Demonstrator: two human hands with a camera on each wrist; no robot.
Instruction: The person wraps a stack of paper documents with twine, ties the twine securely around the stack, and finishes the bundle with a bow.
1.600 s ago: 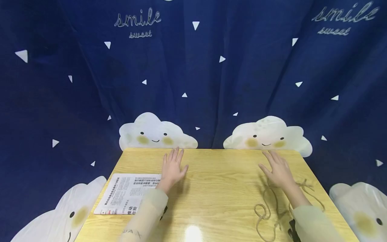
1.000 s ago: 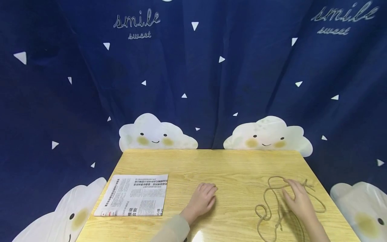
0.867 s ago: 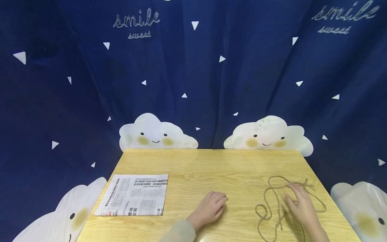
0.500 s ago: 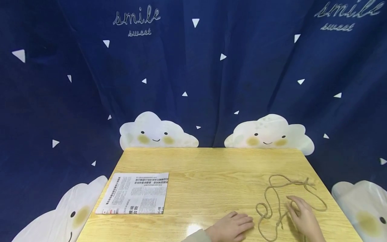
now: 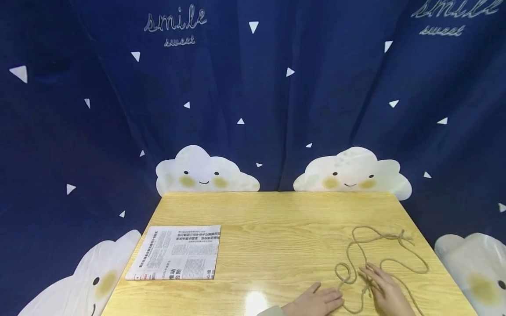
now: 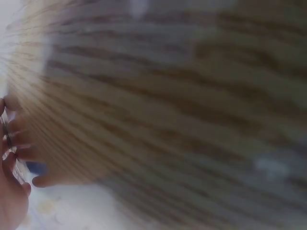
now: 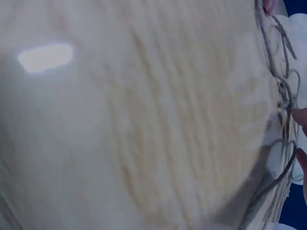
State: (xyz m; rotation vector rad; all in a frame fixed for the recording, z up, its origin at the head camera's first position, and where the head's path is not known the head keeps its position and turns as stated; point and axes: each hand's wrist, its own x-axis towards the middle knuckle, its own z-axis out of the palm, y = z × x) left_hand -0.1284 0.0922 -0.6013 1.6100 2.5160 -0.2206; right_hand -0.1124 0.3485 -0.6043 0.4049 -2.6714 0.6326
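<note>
A thin tan rope [image 5: 360, 228] lies in loose loops on the wooden table's right side, with a small coil and frayed, knotted ends. My left hand [image 5: 314, 301], its fingers fairly straight and the thumb apart, lies at the near edge of the table view. Its fingertips are right at the rope's left loop. From the right, my right hand [image 5: 387, 293] reaches over the middle of the rope. In the right wrist view, two fingertips [image 7: 300, 116] of it appear apart, close against the rope [image 7: 289, 96]. Part of the rope is hidden under that hand.
A folded newspaper [image 5: 178, 254] lies flat at the left of the wooden table [image 5: 272, 228]. Behind the table hangs a dark blue curtain [image 5: 261, 96] with white clouds and triangles. A bright light reflection [image 5: 256, 303] shows near the front.
My left hand has moved from beside the newspaper rightward and nearer to the rope's left loop. My right hand has come back from the far side and shifted left over the rope's middle.
</note>
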